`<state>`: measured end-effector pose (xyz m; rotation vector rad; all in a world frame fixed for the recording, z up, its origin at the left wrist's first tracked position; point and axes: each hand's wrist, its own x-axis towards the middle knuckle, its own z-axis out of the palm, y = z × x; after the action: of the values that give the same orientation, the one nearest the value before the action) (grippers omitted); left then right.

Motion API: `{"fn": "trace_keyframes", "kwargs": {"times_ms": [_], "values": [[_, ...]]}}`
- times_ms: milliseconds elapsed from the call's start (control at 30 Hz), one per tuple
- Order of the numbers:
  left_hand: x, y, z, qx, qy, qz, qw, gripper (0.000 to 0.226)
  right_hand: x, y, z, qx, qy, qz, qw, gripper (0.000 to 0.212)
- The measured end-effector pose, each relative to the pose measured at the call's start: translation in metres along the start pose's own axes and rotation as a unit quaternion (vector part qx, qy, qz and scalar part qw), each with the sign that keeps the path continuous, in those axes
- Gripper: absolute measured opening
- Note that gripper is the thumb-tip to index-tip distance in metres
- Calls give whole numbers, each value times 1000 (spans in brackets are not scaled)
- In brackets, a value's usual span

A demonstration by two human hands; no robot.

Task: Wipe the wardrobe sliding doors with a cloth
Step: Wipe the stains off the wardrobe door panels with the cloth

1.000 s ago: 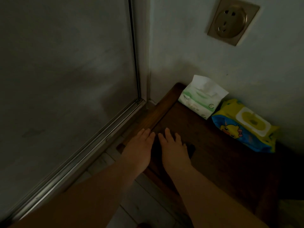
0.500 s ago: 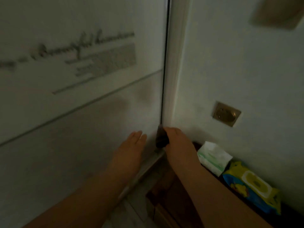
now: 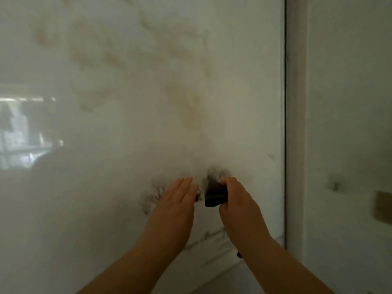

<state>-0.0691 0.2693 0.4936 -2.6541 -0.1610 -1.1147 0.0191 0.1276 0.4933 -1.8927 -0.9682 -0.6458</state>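
Pale wall (image 3: 347, 102), blurred brass socket plate (image 3: 382, 205) on it

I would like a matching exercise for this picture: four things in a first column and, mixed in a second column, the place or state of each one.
Column one
1. left hand
2. right hand
3. cloth
4. brass-coloured plate

Column two
A. dark, held in front of the sliding door
B. fingers straight, holding nothing
C. on the wall, at the right edge of the view
D. fingers curled round the cloth

Pairs: 1-B, 2-D, 3-A, 4-C
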Motion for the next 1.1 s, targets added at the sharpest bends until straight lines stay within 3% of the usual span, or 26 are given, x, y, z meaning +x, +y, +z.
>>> {"fn": "trace_keyframes", "kwargs": {"times_ms": [133,367,633,967,1100], "values": [[18,-49,-54,41,36,-3,999,78,43,-58,0,21,35,-50,998,15],[34,-108,-110,65,133,4,989,59,87,-128,10,15,80,-113,990,25],[50,-148,-137,109,162,-7,981,61,132,-161,24,42,107,-180,977,24],[85,-174,-179,172,216,-58,959,51,192,-206,20,155,129,-280,939,28],[93,-176,-194,208,223,-79,949,58,212,-213,18,205,130,-290,926,30]]}}
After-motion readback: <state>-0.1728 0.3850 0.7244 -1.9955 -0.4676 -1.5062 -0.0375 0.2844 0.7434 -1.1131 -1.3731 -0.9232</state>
